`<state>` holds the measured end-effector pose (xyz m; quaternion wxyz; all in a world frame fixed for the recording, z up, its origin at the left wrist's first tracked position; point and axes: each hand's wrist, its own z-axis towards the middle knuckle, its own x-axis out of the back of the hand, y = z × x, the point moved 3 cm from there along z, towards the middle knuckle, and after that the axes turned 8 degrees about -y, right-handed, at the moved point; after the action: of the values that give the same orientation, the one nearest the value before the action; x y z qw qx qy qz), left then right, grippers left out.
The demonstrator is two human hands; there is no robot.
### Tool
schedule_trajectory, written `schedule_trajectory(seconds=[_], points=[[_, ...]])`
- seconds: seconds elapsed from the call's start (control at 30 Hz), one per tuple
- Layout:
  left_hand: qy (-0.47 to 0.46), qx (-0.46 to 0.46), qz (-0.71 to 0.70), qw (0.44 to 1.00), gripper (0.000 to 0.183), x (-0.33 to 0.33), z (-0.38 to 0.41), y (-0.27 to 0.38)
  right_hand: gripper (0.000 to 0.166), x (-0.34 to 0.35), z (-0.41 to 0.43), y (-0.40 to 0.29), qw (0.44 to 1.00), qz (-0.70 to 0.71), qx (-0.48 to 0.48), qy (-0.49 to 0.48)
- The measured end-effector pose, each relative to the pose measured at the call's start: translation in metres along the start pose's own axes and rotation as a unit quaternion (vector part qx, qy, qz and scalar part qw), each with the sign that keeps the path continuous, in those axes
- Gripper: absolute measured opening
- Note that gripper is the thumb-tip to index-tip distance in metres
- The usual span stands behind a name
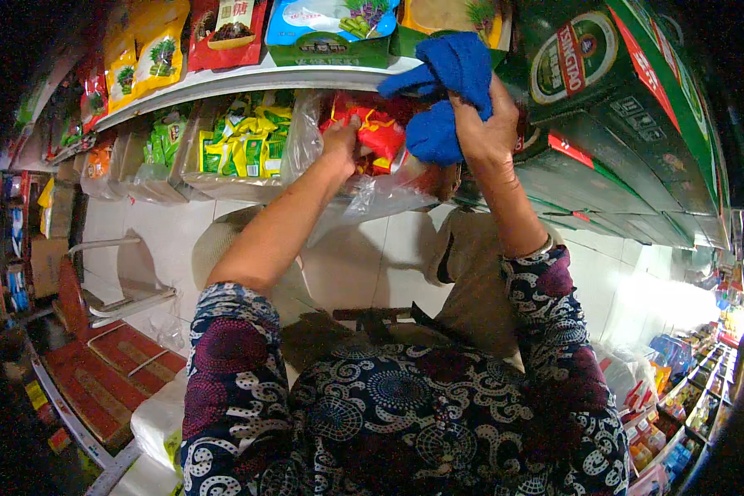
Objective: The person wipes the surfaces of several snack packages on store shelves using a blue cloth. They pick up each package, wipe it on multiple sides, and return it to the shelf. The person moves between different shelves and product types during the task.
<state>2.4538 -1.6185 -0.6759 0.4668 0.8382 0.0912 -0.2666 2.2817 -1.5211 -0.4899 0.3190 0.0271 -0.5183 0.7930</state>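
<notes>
My left hand (341,142) reaches into a plastic-lined box under the shelf, its fingers on a red and yellow packet (378,133). A bunched blue cloth (449,80) is gripped in my right hand (487,124), just above the right side of that box. More red packets lie in the box, partly hidden by the cloth. The clear plastic liner (378,195) hangs over the box's front edge. Left of it stands a box of yellow and green packets (245,146).
Bagged goods stand on the white shelf (223,77) above the boxes. Stacked green beer cartons (614,142) rise at the right. A metal-framed chair (124,304) and a red-brown slatted surface (93,372) are at the left. Packed shelves (688,403) line the lower right.
</notes>
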Motion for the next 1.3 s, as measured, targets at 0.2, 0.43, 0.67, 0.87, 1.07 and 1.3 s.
schedule_trajectory(seconds=[0.2, 0.43, 0.67, 0.87, 1.07, 1.3], points=[[-0.115, 0.039, 0.102, 0.987, 0.034, -0.003, 0.019, -0.043, 0.041, -0.004, 0.002, 0.002, 0.997, 0.05, -0.048, 0.03], [-0.199, -0.056, 0.748, 0.631, 0.027, -0.006, 0.01, -0.09, 0.031, 0.001, 0.002, 0.004, 0.998, 0.036, -0.03, 0.03], [-0.119, -0.265, 0.291, 0.912, 0.051, -0.076, -0.008, -0.131, 0.033, -0.01, 0.001, 0.003, 0.999, 0.026, -0.011, 0.016], [-0.175, -0.265, 0.535, 0.783, 0.054, -0.058, -0.008, -0.108, 0.036, 0.001, 0.003, 0.002, 0.998, 0.059, 0.01, 0.025], [-0.067, -0.206, 0.713, 0.667, 0.049, -0.04, 0.019, -0.115, 0.034, 0.0, 0.002, 0.001, 0.998, 0.051, -0.029, -0.01], [-0.009, -0.141, 0.444, 0.885, 0.044, -0.076, -0.015, -0.073, 0.036, 0.003, -0.001, 0.026, 0.998, 0.049, -0.013, 0.021]])
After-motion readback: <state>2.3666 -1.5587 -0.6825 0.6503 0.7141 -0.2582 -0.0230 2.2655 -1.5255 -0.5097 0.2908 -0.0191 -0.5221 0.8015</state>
